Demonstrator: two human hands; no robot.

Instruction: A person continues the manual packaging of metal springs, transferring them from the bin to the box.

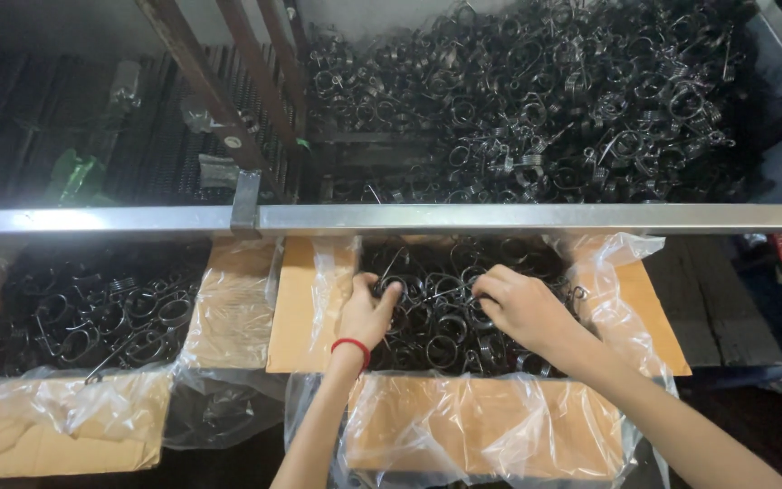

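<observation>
Both my hands reach into an open cardboard box [305,308] lined with clear plastic and filled with dark metal spring rings [441,312]. My left hand [368,312], with a red band at the wrist, pinches one ring at the pile's left side. On the right part of the pile my right hand [522,308] rests with its fingers curled into the rings; what it grips is hidden under the fingers.
A second plastic-lined box [92,426] of the same rings stands at the left. A steel bar [500,217] crosses the view above the boxes. Behind it lies a large heap of rings [536,100]. Rusty brown struts [201,81] lean at upper left.
</observation>
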